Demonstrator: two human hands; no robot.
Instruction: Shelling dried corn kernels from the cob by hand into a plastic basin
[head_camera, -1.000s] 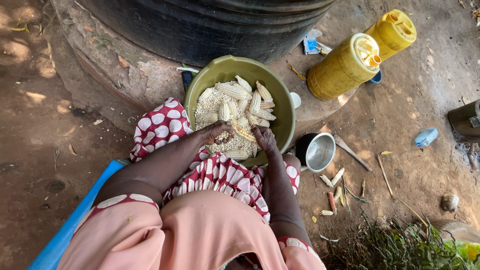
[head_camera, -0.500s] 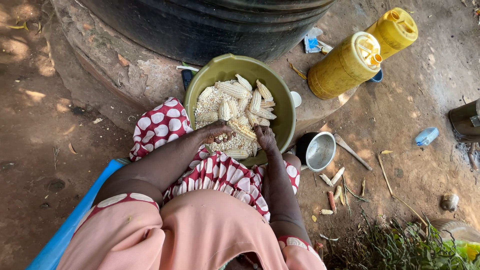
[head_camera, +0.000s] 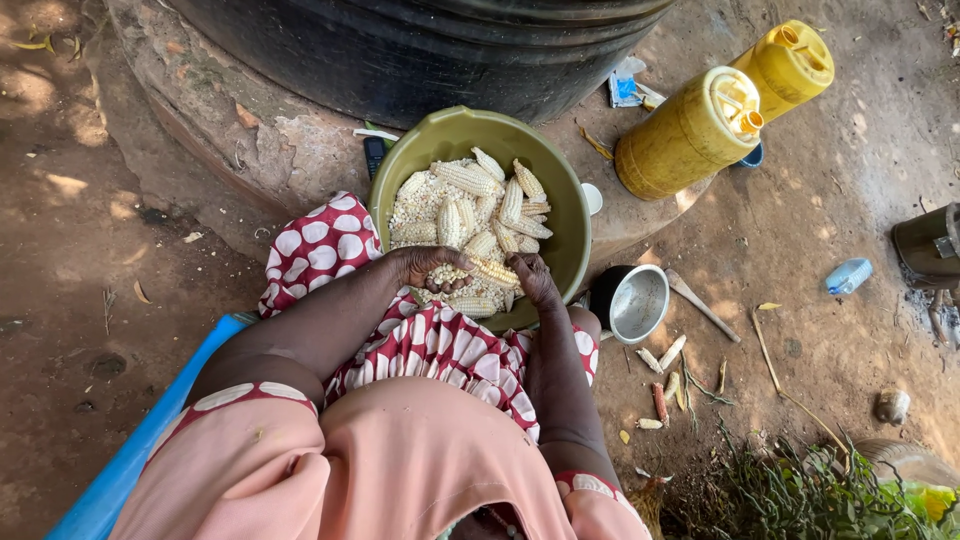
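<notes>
1. Over the near rim of the olive-green basin (head_camera: 575, 205), a maize cob (head_camera: 492, 270) lies crosswise between the 2 hands, just above the loose kernels (head_camera: 420, 205). It looks dry, stiff and light, with a bumpy, ridged surface that should give a sure hold. The best grip is likely around each end, leaving the middle rows free.
2. The left hand (head_camera: 428, 267) has its fingers curled closed around the cob's left end. The right hand (head_camera: 530, 280) is bent over the other end, fingers folded down against it; how tightly it grips I cannot tell.
3. Around the cob, more pale cobs (head_camera: 465, 180) are heaped on the kernels, some still covered in grain. The kernels are small, hard and free-running, so they would spill easily if the basin tipped.
4. The basin is round, smooth-walled plastic and rests against a lap covered in red cloth with white dots (head_camera: 330, 245).
5. To the right, on the packed dirt, stands a small shiny metal cup (head_camera: 638, 300), beside a wooden stick (head_camera: 700, 305) and a few stripped cob cores (head_camera: 665, 360).
6. Farther out are 2 yellow plastic jerrycans (head_camera: 690, 135), a large dark tank (head_camera: 420, 50) on a rough concrete base, and a small plastic bottle (head_camera: 850, 275).
</notes>
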